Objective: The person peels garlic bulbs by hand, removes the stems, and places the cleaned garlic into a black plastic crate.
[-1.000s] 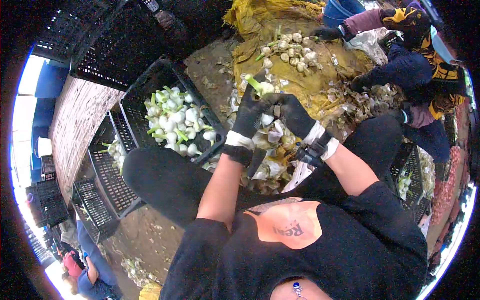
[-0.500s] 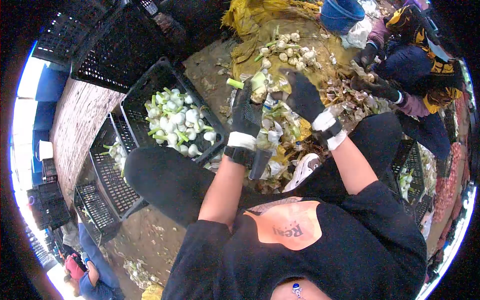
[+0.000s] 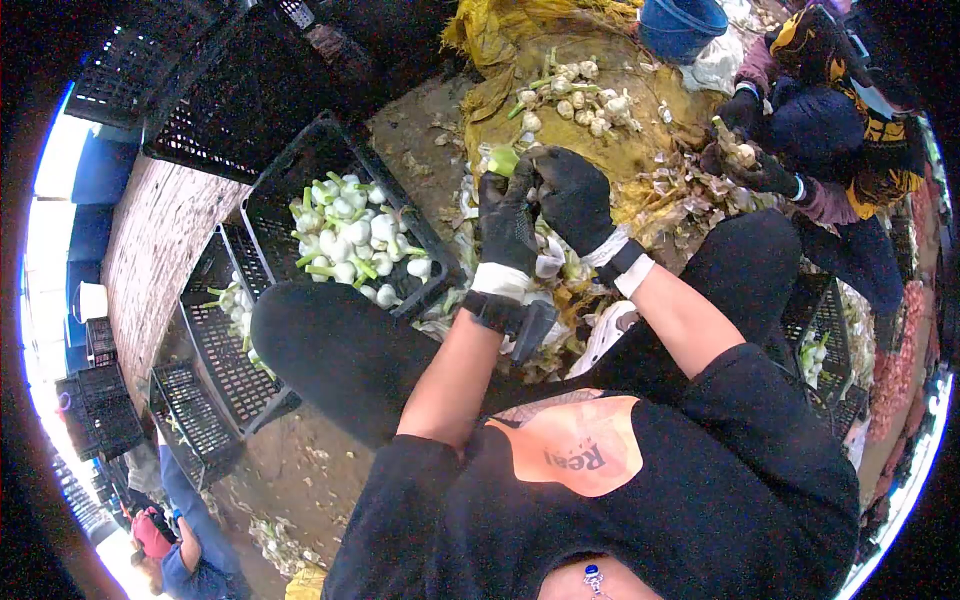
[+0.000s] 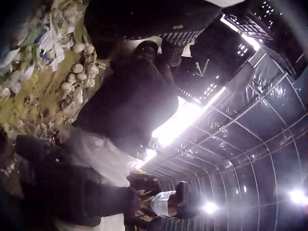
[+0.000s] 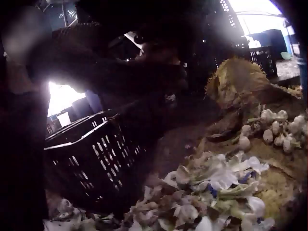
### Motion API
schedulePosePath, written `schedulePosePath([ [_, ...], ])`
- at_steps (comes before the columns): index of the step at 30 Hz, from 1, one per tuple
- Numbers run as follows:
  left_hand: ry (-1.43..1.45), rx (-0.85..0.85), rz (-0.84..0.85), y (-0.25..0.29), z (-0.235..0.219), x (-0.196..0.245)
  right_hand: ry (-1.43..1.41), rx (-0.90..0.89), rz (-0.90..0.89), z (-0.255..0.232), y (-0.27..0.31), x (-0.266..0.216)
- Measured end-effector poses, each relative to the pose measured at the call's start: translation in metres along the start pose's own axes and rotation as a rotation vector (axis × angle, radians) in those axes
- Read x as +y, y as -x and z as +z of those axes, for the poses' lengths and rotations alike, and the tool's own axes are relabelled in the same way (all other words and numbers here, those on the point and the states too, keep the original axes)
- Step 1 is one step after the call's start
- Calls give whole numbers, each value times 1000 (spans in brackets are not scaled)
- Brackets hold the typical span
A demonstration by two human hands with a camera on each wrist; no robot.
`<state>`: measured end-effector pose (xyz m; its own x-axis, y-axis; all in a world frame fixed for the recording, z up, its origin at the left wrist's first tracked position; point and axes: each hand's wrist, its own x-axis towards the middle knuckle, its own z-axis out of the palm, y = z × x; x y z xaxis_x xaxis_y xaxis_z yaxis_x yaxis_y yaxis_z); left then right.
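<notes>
In the head view, my black-gloved left hand (image 3: 508,225) grips a garlic bulb with a short, thick green stem (image 3: 502,160) standing out at the top. The gloves hide most of the bulb. My right hand (image 3: 572,200), also in a black glove, is curled against it from the other side, its fingertips meeting the left hand's fingers. Beneath both hands lies a heap of loose garlic skins (image 5: 207,192). To the left, trimmed white bulbs (image 3: 345,235) with green stem stubs fill part of a black crate (image 3: 405,310).
Unpeeled garlic bulbs (image 3: 580,100) lie on a yellow sack (image 3: 640,165) ahead. A blue bucket (image 3: 682,28) stands at the far right, near another person's gloved hands (image 3: 765,172). More black crates (image 3: 225,345) stand at the left, beyond my bent knee.
My right hand moved off the bulb to the right, then came back against it. The stem swung left and now points up. The other person's hands drew in and hold a bulb.
</notes>
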<state>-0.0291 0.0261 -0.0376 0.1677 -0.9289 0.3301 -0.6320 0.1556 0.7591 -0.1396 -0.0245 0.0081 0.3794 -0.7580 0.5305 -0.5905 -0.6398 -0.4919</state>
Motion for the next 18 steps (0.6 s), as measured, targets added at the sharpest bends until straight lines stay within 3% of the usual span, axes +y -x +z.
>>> schedulePosePath([
  [3, 227, 41, -97, 3, 4, 4, 83, 18, 16, 7, -2, 7],
  [4, 666, 140, -272, 6, 15, -7, 81, 19, 16, 13, -3, 13],
  [7, -61, 88, -194, 12, 37, -56, 4, 157, 108, 17, -7, 27],
  [8, 117, 102, -151, 8, 41, -64, -58, 115, 217, 12, -10, 27],
  [9, 348, 93, -224, 0, 26, -45, -121, 74, 326, 8, -11, 28],
  [11, 820, 132, -383, -16, -6, -4, -53, 98, 270, 30, 7, 62],
  [12, 825, 106, -385, -20, -20, 7, 20, -17, 392, 33, 13, 75],
  [13, 613, 87, -270, -20, -26, 4, 92, -131, 516, 29, 16, 81],
  [15, 166, 121, -57, -21, -40, -2, 244, -424, 267, 18, 27, 83],
  [18, 279, 282, -76, -29, -41, 0, -15, -204, -42, 28, 26, 77],
])
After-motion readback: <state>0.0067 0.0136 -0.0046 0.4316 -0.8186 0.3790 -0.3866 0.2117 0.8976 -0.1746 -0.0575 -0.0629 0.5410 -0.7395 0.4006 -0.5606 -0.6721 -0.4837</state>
